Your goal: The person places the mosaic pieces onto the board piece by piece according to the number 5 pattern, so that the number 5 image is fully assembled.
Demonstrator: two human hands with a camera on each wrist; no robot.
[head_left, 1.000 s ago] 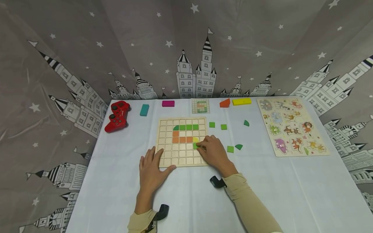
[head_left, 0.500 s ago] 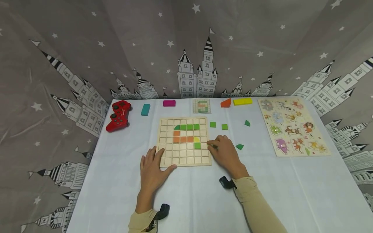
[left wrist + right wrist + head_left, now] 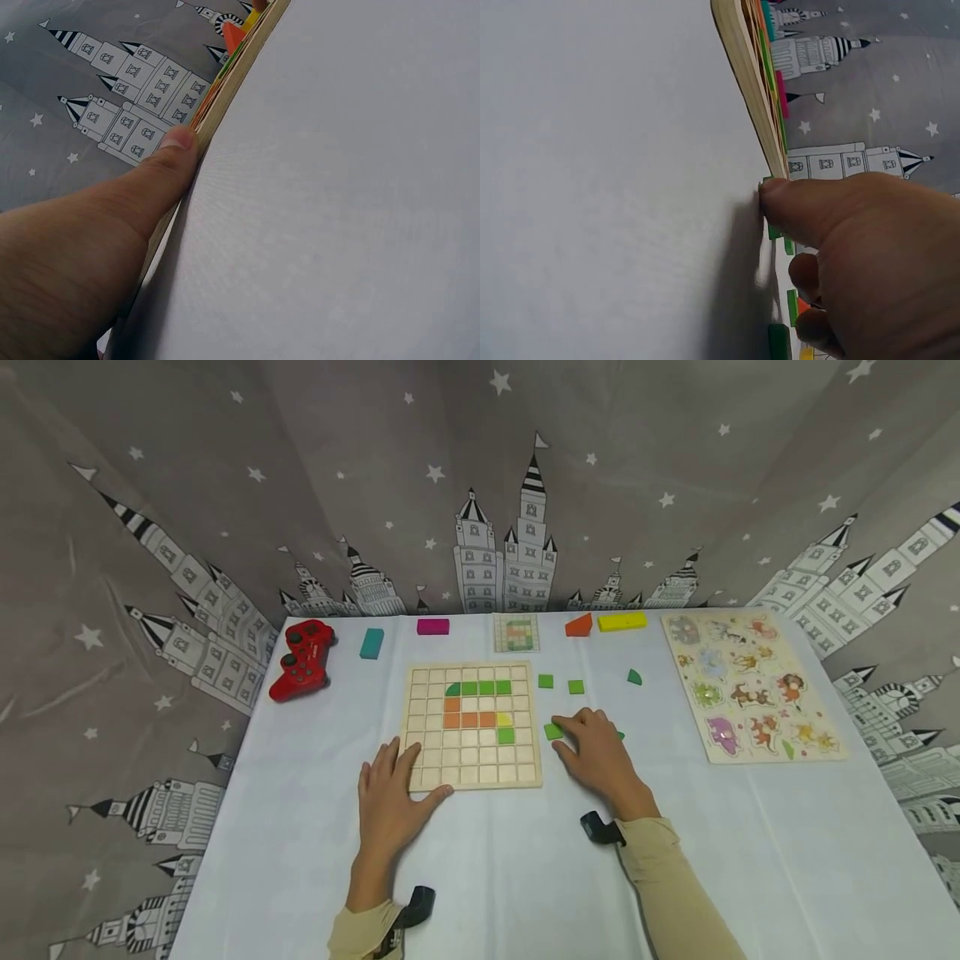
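Observation:
My left hand (image 3: 392,797) rests at the near left corner of a wooden grid board (image 3: 471,758). Its thumb touches the near edge, also in the left wrist view. Green, orange and yellow pieces form an S-like row on the board; the lowest is a green square tile (image 3: 506,736). Right of the board, my right hand (image 3: 600,760) pinches another green square tile (image 3: 552,732) between thumb and index finger, low over the cloth. In the right wrist view the thumb (image 3: 780,199) covers most of it. A dark green quarter-circle (image 3: 621,736) peeks out behind this hand.
Two green squares (image 3: 575,687) and a dark green quarter-circle (image 3: 634,677) lie farther back. A pattern card (image 3: 517,632), coloured blocks (image 3: 622,622) and a red game controller (image 3: 302,660) line the back. An animal puzzle board (image 3: 750,693) lies at right.
My right hand has moved right, off the board, uncovering the green square placed under the yellow piece. A green square now shows at its fingertips. My left hand has stayed put.

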